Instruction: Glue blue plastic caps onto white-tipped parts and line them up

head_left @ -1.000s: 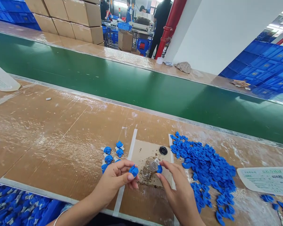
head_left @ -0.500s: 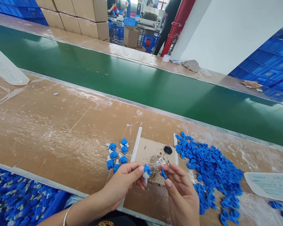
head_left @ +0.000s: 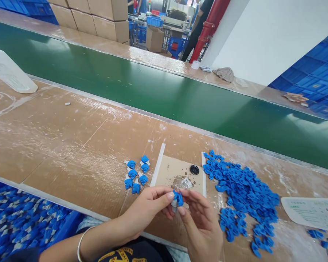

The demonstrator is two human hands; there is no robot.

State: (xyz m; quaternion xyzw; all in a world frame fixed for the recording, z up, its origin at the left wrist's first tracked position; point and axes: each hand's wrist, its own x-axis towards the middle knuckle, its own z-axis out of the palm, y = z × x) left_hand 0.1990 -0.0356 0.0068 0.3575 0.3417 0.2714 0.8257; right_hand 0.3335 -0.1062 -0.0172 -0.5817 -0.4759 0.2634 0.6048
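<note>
My left hand [head_left: 150, 205] pinches a small plastic part with a blue cap and grey stem [head_left: 174, 202] between thumb and fingers. From the other side, my right hand [head_left: 202, 222] holds a thin blue plastic piece [head_left: 180, 199] against it; the fingers partly cover where they meet. Beyond the hands, a board [head_left: 177, 167] carries a black ribbed disc [head_left: 194, 170] and a clear round piece [head_left: 185, 183] on a wet patch. Several blue-and-grey parts [head_left: 132, 174] lie grouped to the left. On the right spreads a heap of loose blue pieces [head_left: 246, 189].
At lower left, a blue crate [head_left: 68, 227] is filled with blue-and-grey parts. A green conveyor belt [head_left: 153, 94] crosses behind the table. White plastic containers [head_left: 311, 213] lie at both sides. Cartons [head_left: 109, 29] are stacked beyond the belt, and people stand farther back.
My right hand has moved left, bringing its blue piece against the part in my left hand. Before, the two were apart. The view has shifted slightly.
</note>
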